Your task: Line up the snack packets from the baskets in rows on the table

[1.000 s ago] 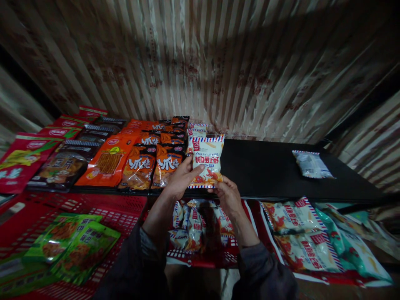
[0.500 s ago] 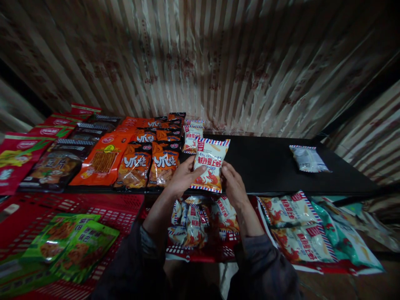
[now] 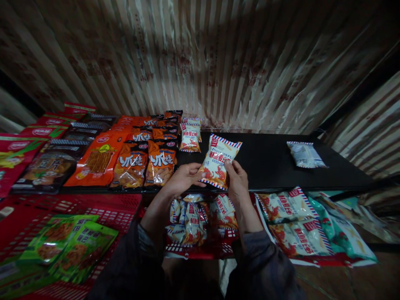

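Note:
A white snack bag (image 3: 220,156) with red lettering and blue-and-red striped edges is held above the front of the black shelf, tilted a little to the right. My right hand (image 3: 238,177) grips its right side, thumb on the front. At the lower left edge, my left hand (image 3: 184,178) has its fingers closed on the bag; part of them is hidden behind it. Just behind, similar white bags (image 3: 190,137) stand in a row on the shelf, beside orange-and-black snack bags (image 3: 161,162).
The black shelf (image 3: 265,166) also bears a white bag (image 3: 305,155) lying at right and red, dark and orange packs at left. Below are a red basket (image 3: 125,208) with green packs, a middle basket of white bags (image 3: 195,218), and more bags (image 3: 300,237) at right.
The held bag has tilted clockwise and shifted right, away from the row behind it. My left thumb has slid from the bag's front to its lower left edge.

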`<state>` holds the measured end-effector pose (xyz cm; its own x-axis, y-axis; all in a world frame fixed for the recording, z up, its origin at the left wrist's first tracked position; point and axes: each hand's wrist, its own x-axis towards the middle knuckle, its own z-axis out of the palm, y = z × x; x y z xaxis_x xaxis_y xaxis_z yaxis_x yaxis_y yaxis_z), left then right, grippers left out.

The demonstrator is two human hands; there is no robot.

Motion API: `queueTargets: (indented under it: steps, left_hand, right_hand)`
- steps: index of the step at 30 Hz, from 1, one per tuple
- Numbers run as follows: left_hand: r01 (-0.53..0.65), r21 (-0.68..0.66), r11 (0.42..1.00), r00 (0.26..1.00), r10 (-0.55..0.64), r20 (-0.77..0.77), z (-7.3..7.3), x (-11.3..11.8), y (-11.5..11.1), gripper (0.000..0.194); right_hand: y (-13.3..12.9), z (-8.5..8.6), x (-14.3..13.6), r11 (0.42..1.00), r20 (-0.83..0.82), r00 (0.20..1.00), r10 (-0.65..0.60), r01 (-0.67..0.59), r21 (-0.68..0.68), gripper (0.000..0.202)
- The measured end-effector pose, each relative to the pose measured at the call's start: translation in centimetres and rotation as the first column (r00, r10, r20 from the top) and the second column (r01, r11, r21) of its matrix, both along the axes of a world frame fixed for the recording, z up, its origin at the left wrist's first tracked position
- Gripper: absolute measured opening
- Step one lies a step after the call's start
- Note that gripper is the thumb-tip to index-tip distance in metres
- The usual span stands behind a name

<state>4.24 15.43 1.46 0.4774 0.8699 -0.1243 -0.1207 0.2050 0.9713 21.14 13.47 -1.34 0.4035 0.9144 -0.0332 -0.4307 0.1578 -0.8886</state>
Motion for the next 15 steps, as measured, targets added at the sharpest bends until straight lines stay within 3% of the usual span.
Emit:
queueTargets:
  steps: [10,15]
  left_hand:
    - [0.078,0.039,0.996,0.997,-0.078,0.006,-0.47,-0.21,0.16,0.034]
    - [0.063,0.079,0.995,0.998,-0.061,-0.026,-0.19,-0.36,0.3,0.033]
  right_hand:
    - [0.12,0.13,-0.11,0.997,-0.026,0.998,-0.049,0.047,-0.054,0.04]
    - [0.18,0.07,-0.09,0.994,-0.012,0.998,-0.064,0.063,-0.092,0.04]
